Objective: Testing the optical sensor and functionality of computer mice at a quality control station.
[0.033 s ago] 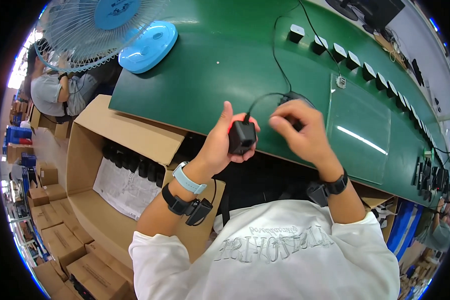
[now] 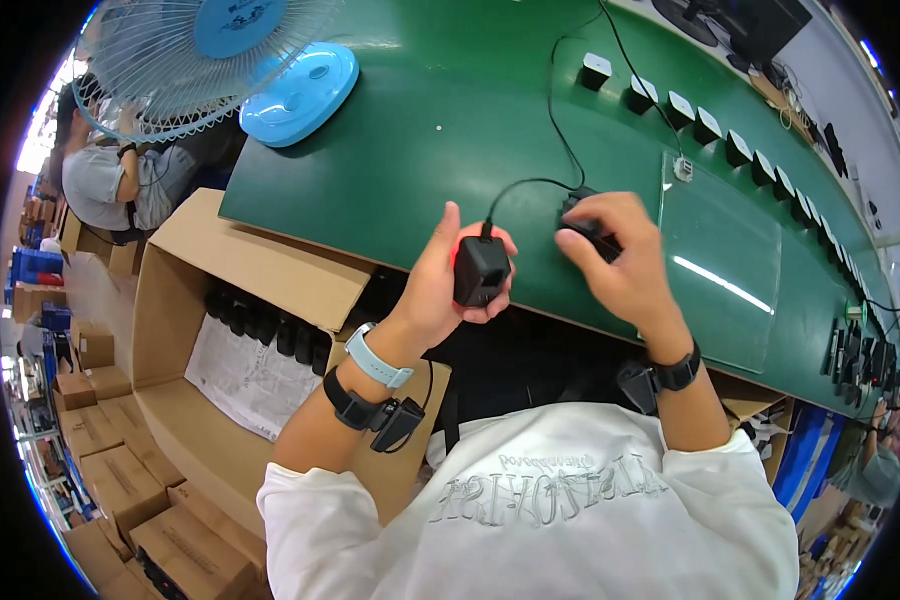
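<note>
My left hand [image 2: 457, 268] is wrapped round a small black boxy device [image 2: 481, 272] in front of me, thumb pointing up. A thin black cable [image 2: 520, 183] runs into the top of this device, and red light glows on the palm and fingers beside it. To the right, over the green table [image 2: 420, 190], my right hand [image 2: 625, 255] has its fingers curled round a dark black object [image 2: 592, 228]. The fingers partly cover that object, so its exact kind cannot be told. The cable passes close by it.
A row of white-topped black blocks [image 2: 707, 125] lines the table's far right. A clear sheet [image 2: 720, 260] lies right of my right hand. The blue fan [image 2: 300, 95] stands at the far left. An open carton [image 2: 170, 330] holding black items sits beside my left arm.
My right hand has shifted slightly right, and more of the black object shows between its fingers. The device in my left hand has tilted a little, and the cable has shifted.
</note>
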### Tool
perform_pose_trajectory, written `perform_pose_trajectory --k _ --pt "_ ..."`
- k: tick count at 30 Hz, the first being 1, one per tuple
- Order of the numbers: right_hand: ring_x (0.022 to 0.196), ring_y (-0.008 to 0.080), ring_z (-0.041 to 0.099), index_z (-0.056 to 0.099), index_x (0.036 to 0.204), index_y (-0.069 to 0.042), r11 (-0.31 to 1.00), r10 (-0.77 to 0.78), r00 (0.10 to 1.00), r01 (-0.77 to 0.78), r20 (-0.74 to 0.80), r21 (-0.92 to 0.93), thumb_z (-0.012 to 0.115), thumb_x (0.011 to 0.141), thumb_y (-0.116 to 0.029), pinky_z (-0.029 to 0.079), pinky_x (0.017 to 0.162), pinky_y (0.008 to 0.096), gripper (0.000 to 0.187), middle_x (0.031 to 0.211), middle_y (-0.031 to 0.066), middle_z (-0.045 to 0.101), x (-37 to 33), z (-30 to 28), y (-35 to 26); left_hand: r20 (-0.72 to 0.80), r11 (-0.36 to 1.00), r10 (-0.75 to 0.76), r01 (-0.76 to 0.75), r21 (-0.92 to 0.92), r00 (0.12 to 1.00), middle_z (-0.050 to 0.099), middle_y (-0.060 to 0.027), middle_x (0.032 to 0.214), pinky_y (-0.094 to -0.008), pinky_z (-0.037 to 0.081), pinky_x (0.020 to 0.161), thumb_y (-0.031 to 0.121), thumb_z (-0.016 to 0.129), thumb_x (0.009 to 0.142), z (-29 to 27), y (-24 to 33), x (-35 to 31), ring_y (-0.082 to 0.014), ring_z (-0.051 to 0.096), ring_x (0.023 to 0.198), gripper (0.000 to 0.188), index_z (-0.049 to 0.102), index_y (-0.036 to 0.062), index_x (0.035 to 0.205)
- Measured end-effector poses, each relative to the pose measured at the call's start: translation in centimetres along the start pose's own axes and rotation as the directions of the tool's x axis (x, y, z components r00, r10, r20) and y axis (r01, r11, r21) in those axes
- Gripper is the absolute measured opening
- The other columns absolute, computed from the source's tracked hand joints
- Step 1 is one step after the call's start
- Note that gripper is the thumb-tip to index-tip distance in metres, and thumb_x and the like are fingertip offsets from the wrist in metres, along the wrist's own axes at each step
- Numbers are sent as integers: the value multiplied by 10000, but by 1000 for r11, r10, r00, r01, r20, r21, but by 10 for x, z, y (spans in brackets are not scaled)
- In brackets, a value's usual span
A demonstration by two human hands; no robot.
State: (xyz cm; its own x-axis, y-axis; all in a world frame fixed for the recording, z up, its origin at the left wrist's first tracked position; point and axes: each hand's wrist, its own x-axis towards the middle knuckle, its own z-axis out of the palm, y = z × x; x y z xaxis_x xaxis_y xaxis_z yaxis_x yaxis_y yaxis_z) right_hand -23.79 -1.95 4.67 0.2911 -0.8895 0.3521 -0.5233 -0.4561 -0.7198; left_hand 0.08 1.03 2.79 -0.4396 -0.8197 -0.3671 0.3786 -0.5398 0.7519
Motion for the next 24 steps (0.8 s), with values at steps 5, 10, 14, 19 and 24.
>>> perform_pose_trajectory --k 5,10,14,19,24 --pt "1106 359 556 588 1277 -24 787 -60 992 -21 -110 -617 793 769 -159 462 939 420 563 1170 171 614 -15 -14 37 53 959 137 -119 -257 989 606 -156 1014 -335 455 660 518 288 1045 2 5 9 -254 595 813 623 532 -10 1266" --pt "1051 257 578 533 1341 -31 889 376 925 -341 -60 306 721 878 -213 474 931 360 532 1144 101 597 -11 8 21 21 943 222 -209 -259 975 616 -136 1176 -417 513 1015 143 550 1042 4 -7 8 -240 629 1109 370 478 -26 1363" --pt "1051 124 576 460 1415 -59 55 529 806 -345 266 937 604 981 -218 484 915 297 484 1154 45 573 -6 39 -23 -87 966 256 -258 -14 963 624 -59 1206 -280 517 959 86 653 991 11 -14 6 -115 611 1102 467 478 -22 1410" --pt "1198 173 516 351 1468 -49 213 490 854 -313 176 925 565 999 -228 435 1031 325 546 1328 97 482 -1 42 -32 -52 931 352 -344 123 934 643 -49 1145 -264 520 921 41 700 950 15 -9 7 -104 629 1011 525 473 -32 1418" --pt "1245 243 497 308 1471 -32 613 378 925 -281 37 738 611 950 -174 396 1090 360 620 1354 160 450 -3 44 -33 3 952 307 -307 -8 952 624 -99 1272 -345 533 998 49 765 898 9 -11 5 -173 625 1143 627 452 -37 1435"
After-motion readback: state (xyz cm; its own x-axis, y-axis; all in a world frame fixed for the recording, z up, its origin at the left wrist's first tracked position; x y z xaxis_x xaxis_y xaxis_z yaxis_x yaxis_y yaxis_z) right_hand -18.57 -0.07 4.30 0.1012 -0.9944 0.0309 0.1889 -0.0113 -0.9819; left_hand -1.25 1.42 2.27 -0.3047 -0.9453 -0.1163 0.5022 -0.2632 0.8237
